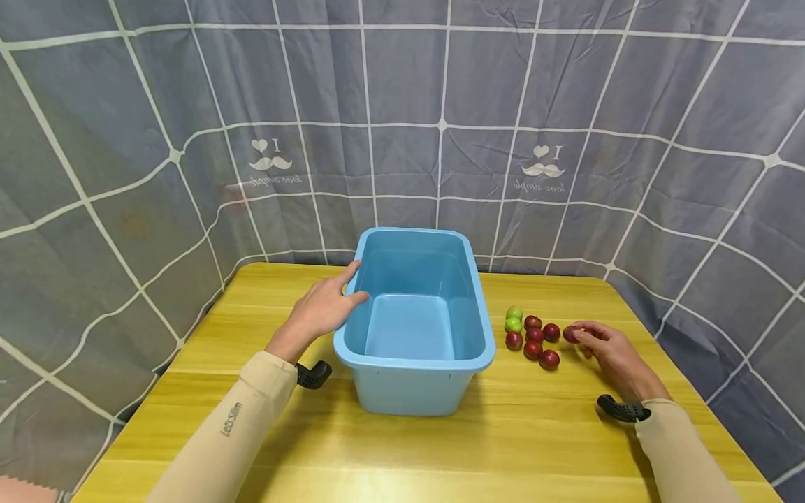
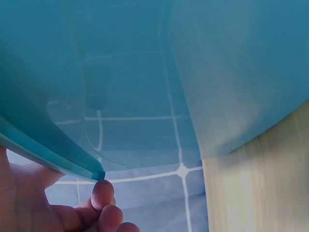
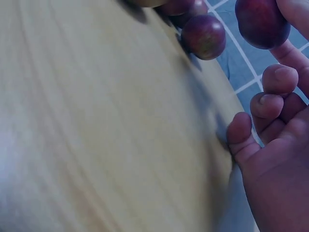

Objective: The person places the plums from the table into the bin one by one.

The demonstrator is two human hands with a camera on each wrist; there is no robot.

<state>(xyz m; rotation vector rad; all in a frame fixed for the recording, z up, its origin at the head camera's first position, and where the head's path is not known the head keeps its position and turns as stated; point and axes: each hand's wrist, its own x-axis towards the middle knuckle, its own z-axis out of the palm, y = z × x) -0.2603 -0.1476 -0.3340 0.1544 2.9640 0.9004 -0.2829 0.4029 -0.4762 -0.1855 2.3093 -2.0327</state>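
Observation:
A light blue plastic tub [image 1: 411,365] stands on the table, and its visible inside holds nothing. My left hand [image 1: 323,305] grips the tub's left rim, thumb over the inner side and fingers outside; the left wrist view shows curled fingertips [image 2: 103,194] under the rim. To the right of the tub, my right hand [image 1: 610,349] pinches a dark red plum [image 1: 571,334] between thumb and fingers. In the right wrist view this plum [image 3: 262,23] appears above the table, with the other fingers loosely curled. Just left of that hand lie several red plums [image 1: 534,335].
Two green fruits [image 1: 513,319] lie at the back left of the plum group, near the tub's right side. The yellow wood-grain table [image 1: 534,440] has its back edge against a grey curtain [image 1: 402,84] with white grid lines, which also hangs at both sides.

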